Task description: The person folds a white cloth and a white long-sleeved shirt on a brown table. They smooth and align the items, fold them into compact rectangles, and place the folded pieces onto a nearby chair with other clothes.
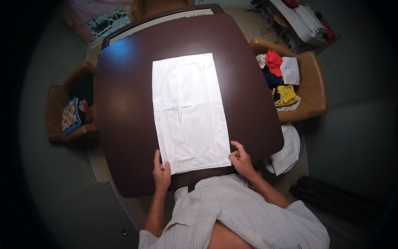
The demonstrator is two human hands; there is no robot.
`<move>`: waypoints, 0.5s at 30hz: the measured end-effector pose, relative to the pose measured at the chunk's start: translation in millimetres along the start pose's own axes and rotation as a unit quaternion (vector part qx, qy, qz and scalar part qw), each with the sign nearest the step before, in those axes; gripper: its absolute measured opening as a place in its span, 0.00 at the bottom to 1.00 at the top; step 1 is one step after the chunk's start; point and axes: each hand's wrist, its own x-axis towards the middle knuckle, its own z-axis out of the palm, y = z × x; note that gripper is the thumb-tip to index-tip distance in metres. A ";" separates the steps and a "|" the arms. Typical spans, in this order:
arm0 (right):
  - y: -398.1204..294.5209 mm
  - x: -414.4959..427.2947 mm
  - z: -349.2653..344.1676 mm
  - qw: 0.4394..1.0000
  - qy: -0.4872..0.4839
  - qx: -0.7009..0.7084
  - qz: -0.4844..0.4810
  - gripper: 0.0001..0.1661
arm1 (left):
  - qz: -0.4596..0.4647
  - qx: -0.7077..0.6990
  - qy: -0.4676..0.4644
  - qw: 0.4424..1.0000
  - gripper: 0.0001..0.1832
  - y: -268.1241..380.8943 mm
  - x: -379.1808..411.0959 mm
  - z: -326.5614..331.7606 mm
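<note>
A white cloth garment, folded into a long rectangle, lies on the dark brown table. It has a seam down its middle and a crease across it. My left hand is at the near left corner of the cloth, the thumb on or beside its edge and the index finger pointing away along the side. At the near right corner, my right hand has its thumb and some fingers at the edge, with the index finger raised and bent. Whether either hand pinches the fabric cannot be told.
Folded clothes lie on a tan chair at the left. Another tan chair at the right bears a colourful clothes pile. White cloth is below it. A white surface with cloths stands at the upper right.
</note>
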 end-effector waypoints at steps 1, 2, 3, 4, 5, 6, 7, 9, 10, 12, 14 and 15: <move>2.4 1.0 -2.8 0.999 -0.029 -0.026 -0.033 0.16 | 0.015 0.024 -0.009 1.000 0.28 -6.8 -2.8 -0.8; 7.0 3.2 -5.9 0.995 -0.057 -0.053 -0.066 0.18 | 0.040 0.023 -0.037 0.998 0.27 -15.2 -2.3 -2.7; 4.9 5.6 -9.2 0.988 -0.086 -0.080 -0.098 0.20 | 0.064 0.020 -0.065 0.996 0.27 -18.4 -1.6 -4.1; 1.4 6.4 -15.8 0.986 -0.130 -0.094 -0.037 0.21 | 0.027 0.005 -0.098 0.995 0.27 -20.9 -4.3 -8.6; 1.1 7.0 -19.0 0.987 -0.134 -0.083 -0.042 0.21 | -0.010 -0.009 -0.135 0.991 0.27 -14.5 -4.4 -13.2; 1.1 7.8 -21.6 0.987 -0.138 -0.073 -0.047 0.21 | -0.031 -0.029 -0.181 0.982 0.28 -8.2 -1.7 -20.1; 0.6 8.7 -23.6 0.986 -0.142 -0.063 -0.052 0.20 | -0.053 -0.050 -0.227 0.971 0.28 -1.0 3.0 -28.0; -15.5 9.6 -26.6 0.973 -0.126 -0.131 -0.140 0.20 | -0.072 -0.118 -0.260 0.956 0.29 7.1 -0.9 -33.5; -22.9 10.9 -28.2 0.963 -0.115 -0.165 -0.182 0.20 | -0.068 -0.165 -0.254 0.951 0.30 10.7 -3.5 -30.2; -29.4 15.2 -27.3 0.958 -0.082 -0.175 -0.212 0.18 | -0.033 -0.126 -0.245 0.961 0.31 20.3 -3.6 -31.7; -31.0 19.7 -28.9 0.957 -0.060 -0.175 -0.225 0.16 | 0.026 0.049 -0.235 0.971 0.30 34.6 3.9 -36.7; -31.0 23.4 -30.2 0.958 -0.058 -0.168 -0.225 0.15 | 0.042 0.061 -0.214 0.974 0.28 34.4 5.4 -36.4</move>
